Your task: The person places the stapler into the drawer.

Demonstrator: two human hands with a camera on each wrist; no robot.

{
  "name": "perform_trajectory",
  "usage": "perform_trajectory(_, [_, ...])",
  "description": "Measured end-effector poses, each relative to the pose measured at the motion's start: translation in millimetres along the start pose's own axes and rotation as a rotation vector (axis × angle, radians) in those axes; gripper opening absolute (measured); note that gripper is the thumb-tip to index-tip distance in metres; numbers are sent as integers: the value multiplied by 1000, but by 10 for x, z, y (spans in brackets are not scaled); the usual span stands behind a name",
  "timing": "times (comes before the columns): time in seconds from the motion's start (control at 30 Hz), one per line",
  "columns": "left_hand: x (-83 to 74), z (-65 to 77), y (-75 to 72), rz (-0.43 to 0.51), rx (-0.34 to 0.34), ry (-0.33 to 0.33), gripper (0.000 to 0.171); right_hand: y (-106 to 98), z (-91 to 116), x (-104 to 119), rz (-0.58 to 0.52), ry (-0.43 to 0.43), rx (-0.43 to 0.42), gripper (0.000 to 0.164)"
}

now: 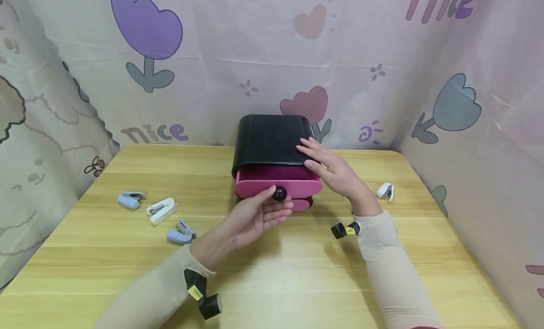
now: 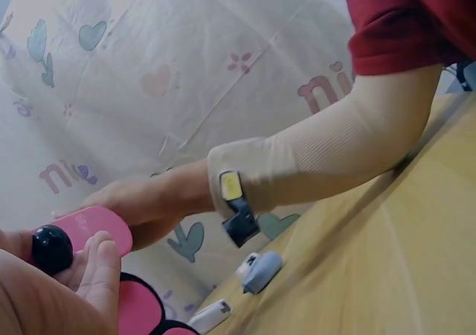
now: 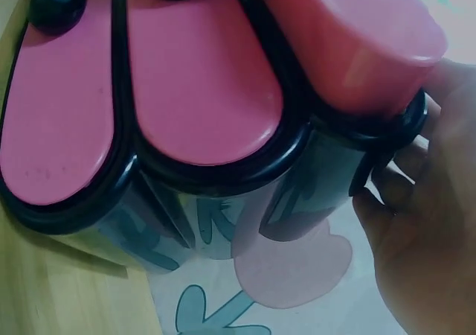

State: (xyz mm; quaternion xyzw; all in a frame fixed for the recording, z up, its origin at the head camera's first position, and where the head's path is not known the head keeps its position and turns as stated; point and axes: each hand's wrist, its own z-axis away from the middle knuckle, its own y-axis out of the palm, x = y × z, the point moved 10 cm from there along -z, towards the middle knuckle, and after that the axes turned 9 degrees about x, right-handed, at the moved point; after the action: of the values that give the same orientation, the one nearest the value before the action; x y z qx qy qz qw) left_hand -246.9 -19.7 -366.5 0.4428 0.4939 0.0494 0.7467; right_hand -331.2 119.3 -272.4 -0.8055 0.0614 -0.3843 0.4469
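Observation:
A small black drawer cabinet (image 1: 272, 138) stands at the back of the table, and its pink top drawer (image 1: 251, 188) is pulled partly out. My left hand (image 1: 252, 220) holds that drawer's round black knob (image 1: 279, 193) between the thumb and the fingers below it. On the cabinet's right side and top edge, my right hand (image 1: 335, 175) rests with fingers extended. The right wrist view shows two lower pink drawers (image 3: 204, 89) pushed in, and the top one sticking out beside the right hand. The drawer's inside is mostly hidden.
Left on the table lie a light blue mini stapler (image 1: 131, 199), a white one (image 1: 162, 211) and another blue one (image 1: 180, 232). A white mini stapler (image 1: 386, 192) lies to the right. A printed curtain (image 1: 221, 60) hangs behind the table and along both sides.

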Motion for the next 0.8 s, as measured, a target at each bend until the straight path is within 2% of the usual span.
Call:
perform_trajectory(0.33, [181, 210, 125, 1, 19, -1, 56, -22, 29, 49, 162, 22, -30, 47])
perform_trajectory(0.53, [327, 341, 147, -8, 35, -25, 61, -21, 36, 60, 176, 21, -41, 46])
perform_trajectory(0.8, [474, 474, 157, -61, 78, -63, 53, -12, 44, 50, 163, 46, -29, 47])
